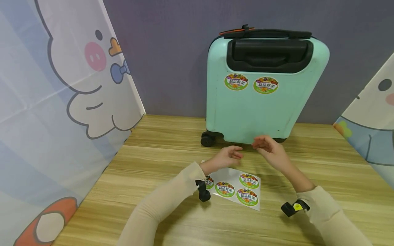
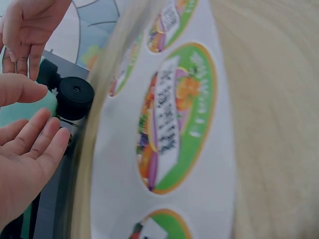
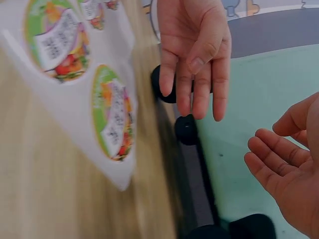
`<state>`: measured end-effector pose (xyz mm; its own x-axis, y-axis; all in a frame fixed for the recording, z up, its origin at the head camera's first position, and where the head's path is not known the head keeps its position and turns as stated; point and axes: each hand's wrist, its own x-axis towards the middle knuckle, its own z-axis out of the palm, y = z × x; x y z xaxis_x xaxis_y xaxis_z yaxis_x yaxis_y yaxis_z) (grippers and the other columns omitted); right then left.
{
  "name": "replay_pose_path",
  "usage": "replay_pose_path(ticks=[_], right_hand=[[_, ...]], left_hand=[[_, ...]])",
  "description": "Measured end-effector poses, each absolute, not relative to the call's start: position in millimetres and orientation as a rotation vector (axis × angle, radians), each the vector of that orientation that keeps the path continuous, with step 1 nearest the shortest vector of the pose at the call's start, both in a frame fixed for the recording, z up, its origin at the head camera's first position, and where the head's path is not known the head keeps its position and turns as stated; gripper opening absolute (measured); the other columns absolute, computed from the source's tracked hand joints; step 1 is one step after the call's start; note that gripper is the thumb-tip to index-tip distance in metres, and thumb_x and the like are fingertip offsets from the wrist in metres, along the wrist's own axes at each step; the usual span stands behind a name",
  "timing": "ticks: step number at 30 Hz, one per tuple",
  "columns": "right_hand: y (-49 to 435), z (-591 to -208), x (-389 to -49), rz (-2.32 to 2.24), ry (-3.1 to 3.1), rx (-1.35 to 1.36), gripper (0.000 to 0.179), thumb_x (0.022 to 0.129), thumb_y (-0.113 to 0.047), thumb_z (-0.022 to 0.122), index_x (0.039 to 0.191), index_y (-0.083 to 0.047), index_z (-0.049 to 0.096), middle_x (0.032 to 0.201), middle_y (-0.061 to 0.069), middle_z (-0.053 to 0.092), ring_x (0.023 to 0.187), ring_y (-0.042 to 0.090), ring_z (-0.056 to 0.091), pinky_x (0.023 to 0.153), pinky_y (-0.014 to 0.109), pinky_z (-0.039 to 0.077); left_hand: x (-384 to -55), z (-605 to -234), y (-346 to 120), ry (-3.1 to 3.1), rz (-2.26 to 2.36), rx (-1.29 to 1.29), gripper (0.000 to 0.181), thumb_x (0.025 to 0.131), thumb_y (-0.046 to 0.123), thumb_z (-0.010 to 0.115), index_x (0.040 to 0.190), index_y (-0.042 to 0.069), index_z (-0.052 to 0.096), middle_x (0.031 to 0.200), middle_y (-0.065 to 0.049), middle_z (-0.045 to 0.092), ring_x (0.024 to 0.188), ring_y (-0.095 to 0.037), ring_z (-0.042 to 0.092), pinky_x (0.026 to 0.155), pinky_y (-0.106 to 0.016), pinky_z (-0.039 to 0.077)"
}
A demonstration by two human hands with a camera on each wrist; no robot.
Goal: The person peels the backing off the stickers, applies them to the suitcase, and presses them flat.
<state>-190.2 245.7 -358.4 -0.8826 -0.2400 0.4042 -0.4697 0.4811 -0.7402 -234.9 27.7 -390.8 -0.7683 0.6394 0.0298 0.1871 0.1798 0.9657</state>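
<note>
A mint green suitcase [image 1: 246,112] stands upright on the wooden table, with two oval fruit stickers, one left [image 1: 236,82] and one right [image 1: 266,85], on its upper front. My left hand [image 1: 224,159] hovers above the sticker sheet [image 1: 221,175], its fingers relaxed and holding nothing. In front of the suitcase's lower edge is my right hand [image 1: 272,152], fingers loosely bent, also holding nothing. In the right wrist view both hands, left [image 3: 197,55] and right [image 3: 294,164], face each other apart. Several oval stickers [image 1: 225,189] remain on the white sheet, partly hidden by the left forearm.
A black suitcase wheel [image 1: 207,139] touches the table at the left. The suitcase has a black recessed handle panel [image 1: 269,55] and a top carry handle [image 1: 277,33]. Cartoon-printed cloths hang at the left [image 1: 77,61] and right [image 1: 375,136], with a grey wall [image 1: 163,61] behind.
</note>
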Motion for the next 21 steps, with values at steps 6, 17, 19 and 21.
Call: replay_pose_path(ticks=[6, 17, 19, 21], right_hand=[[248.0, -371.0, -185.2, 1.339, -2.538, 0.613, 0.027, 0.098, 0.006, 0.055, 0.124, 0.009, 0.055, 0.109, 0.022, 0.066, 0.099, 0.024, 0.063, 0.082, 0.013, 0.048], [253.6, -393.2, -178.9, 1.274, -2.657, 0.648, 0.025, 0.095, 0.007, 0.057, 0.120, 0.008, 0.056, 0.103, 0.014, 0.067, 0.094, 0.024, 0.064, 0.080, 0.025, 0.052], [253.9, -395.8, -178.3, 1.264, -2.680, 0.660, 0.025, 0.095, 0.007, 0.057, 0.120, 0.008, 0.057, 0.102, 0.013, 0.067, 0.094, 0.025, 0.064, 0.079, 0.026, 0.052], [253.8, -397.0, -177.3, 1.268, -2.704, 0.659, 0.025, 0.095, 0.007, 0.058, 0.120, 0.008, 0.057, 0.101, 0.012, 0.067, 0.094, 0.027, 0.064, 0.079, 0.028, 0.052]], left_hand=[[-232.5, -394.9, 27.7, 2.132, 1.524, 0.800, 0.059, 0.087, -0.008, 0.068, 0.142, -0.005, 0.048, 0.122, -0.020, 0.066, 0.117, -0.030, 0.062, 0.091, -0.026, 0.051], [-232.2, -402.9, 28.3, 2.205, 1.358, 0.895, 0.069, 0.081, -0.008, 0.076, 0.143, -0.004, 0.047, 0.117, -0.017, 0.068, 0.113, -0.030, 0.064, 0.090, -0.023, 0.051], [-232.6, -404.5, 29.0, 2.221, 1.316, 0.911, 0.071, 0.079, -0.008, 0.077, 0.143, -0.003, 0.047, 0.117, -0.016, 0.069, 0.113, -0.029, 0.064, 0.090, -0.021, 0.050], [-232.6, -405.0, 29.8, 2.235, 1.274, 0.920, 0.072, 0.078, -0.007, 0.079, 0.143, -0.002, 0.047, 0.118, -0.015, 0.069, 0.113, -0.027, 0.064, 0.091, -0.020, 0.049]])
